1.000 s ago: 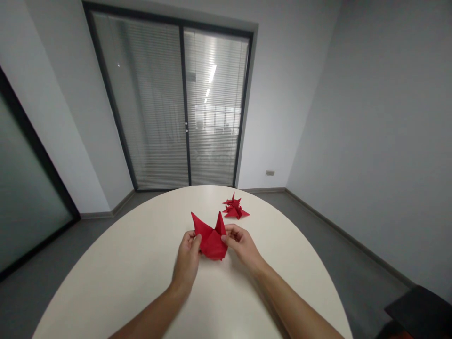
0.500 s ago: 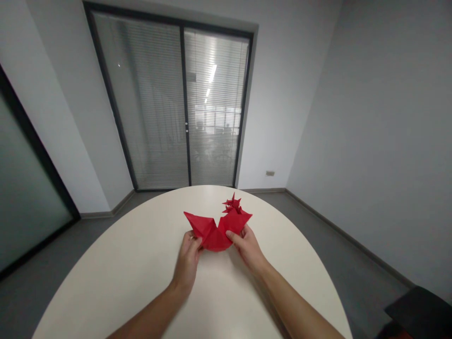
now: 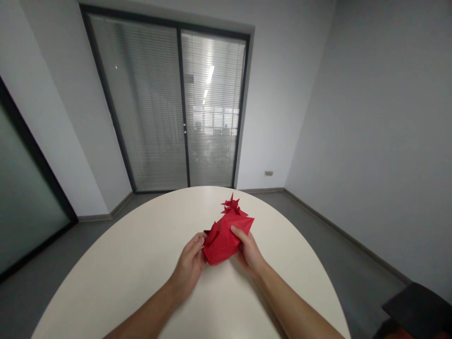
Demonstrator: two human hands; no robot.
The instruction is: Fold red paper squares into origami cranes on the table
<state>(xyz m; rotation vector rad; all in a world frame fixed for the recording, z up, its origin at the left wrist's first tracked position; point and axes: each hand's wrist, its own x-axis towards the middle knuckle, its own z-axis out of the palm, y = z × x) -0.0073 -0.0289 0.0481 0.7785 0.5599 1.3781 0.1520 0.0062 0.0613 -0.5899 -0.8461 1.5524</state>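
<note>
A folded red paper napkin (image 3: 223, 238) is held just above the white round table (image 3: 134, 273), between both hands. My left hand (image 3: 189, 266) pinches its left edge with closed fingers. My right hand (image 3: 248, 249) grips its right side, the thumb lying on top of the paper. The paper is bunched into a wedge with its upper right corner sticking up. Behind it on the table lies a finished red folded star-like piece (image 3: 232, 205), partly hidden by the held paper.
Glass sliding doors with blinds (image 3: 176, 108) stand beyond the table's far edge. Grey floor surrounds the table. A dark chair corner (image 3: 416, 306) shows at the lower right.
The spread wings of the red paper have been brought together; the left point has folded over to the right and the shape is now compact. The view tilted slightly.
</note>
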